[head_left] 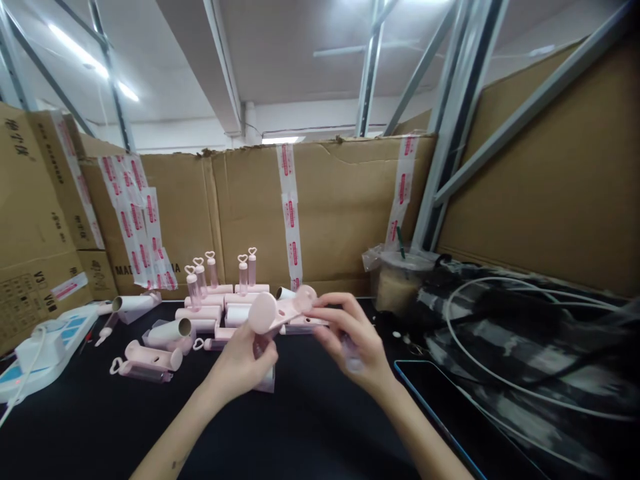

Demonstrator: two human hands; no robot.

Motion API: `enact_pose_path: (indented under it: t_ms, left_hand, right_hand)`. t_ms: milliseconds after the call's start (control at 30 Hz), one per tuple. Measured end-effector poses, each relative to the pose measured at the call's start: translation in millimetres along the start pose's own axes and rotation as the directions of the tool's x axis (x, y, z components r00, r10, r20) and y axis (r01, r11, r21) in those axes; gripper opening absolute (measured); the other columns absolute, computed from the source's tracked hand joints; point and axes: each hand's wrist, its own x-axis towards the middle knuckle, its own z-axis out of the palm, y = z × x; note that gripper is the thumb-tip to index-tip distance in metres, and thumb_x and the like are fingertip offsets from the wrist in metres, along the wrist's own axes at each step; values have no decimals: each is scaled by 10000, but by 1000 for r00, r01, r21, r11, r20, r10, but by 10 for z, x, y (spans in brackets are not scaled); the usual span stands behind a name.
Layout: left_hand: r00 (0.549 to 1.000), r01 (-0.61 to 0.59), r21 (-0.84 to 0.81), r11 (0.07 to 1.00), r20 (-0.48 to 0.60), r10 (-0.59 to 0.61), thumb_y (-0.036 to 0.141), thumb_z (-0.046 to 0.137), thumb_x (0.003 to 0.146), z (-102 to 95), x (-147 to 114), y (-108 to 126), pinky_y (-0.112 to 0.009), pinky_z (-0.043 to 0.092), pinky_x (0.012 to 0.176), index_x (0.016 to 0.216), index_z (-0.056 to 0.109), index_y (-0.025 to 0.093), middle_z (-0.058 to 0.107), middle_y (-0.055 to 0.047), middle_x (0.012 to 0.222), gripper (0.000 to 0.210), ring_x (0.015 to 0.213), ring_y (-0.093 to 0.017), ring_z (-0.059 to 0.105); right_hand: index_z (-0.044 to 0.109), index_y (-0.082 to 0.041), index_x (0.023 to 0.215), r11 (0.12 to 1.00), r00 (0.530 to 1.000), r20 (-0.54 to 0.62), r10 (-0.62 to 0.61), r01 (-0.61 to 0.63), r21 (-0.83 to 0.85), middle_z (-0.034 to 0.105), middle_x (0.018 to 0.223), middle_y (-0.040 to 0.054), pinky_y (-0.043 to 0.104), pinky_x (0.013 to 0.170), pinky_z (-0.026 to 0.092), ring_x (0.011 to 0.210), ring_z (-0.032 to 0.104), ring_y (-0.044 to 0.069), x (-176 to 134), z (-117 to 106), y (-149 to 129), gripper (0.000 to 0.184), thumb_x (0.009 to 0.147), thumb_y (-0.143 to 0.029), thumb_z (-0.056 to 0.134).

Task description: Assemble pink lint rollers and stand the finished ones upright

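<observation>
Pale pink plastic spans two bare hands above a black tabletop (320, 433), where a disc-ended holder (293, 309) is raised in front of rows of similar parts. The left hand (249, 360) is closed around the holder's near end; the right hand (357, 337) has its fingertips at the far disc while its lower fingers appear to clasp a translucent tube (353, 361) against the palm.

The double load on the right hand looks like the weak point: opening those fingers to work the disc could let the tube slip. Behind, heart-topped tubes (193, 291) stand upright and could topple if a knuckle or the holder swung into them. At right, a lidded iced drink (400, 283) with a green straw (401, 240) stands near a white cable (447, 312) and a blue-edged tablet or phone (453, 413); a stray elbow could tip it over both.

Much is obscured. The left fingers mask the holder's underside and part of a pale piece (269, 382) below; whether it is held or resting cannot be told. The far disc is blurred, and its contact with the right fingertips is unclear. Tape (133, 227) covers part of the cardboard's printing, and the frame's edge cuts off the device and a power strip (65, 363).
</observation>
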Motion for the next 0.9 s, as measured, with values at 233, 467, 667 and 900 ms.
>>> enact_pose_path:
  t_ms: [233,467,667,900]
  left_hand:
    - [961,-39,638,769,-187,203,163,499,728,-186,-45,-347,-270,427,567,829,472,196,605,-18,678,110,664,-213,626]
    - [986,-103,574,812,-47,158,279,584,714,-153,-130,-284,-298,483,657,885,585,215,663,-25,833,183,780,-211,631]
    - [971,-236,419,877,77,225,338,526,799,-169,-143,-290,-322,493,798,1006,600,248,664,-23,1008,237,926,-205,617]
    - [934,-301,465,833,-32,355,237,491,825,-141,-171,-494,-317,500,802,965,605,187,685,-66,952,188,909,-207,632]
  right_hand:
    - [547,-214,835,812,929,-141,342,-216,542,440,553,-31,209,363,345,401,412,95,-36,64,62,477,887,-553,215]
    - [568,-165,675,790,913,190,362,-408,458,539,512,-28,245,499,444,438,543,110,-64,170,-63,254,829,-364,535]
    - [563,-163,692,764,914,226,336,-405,502,553,538,-22,259,512,452,454,562,121,-46,199,-77,241,852,-333,504]
    - [567,-181,760,884,974,8,226,-209,417,548,623,3,319,637,469,575,574,144,-92,165,31,314,924,-325,342]
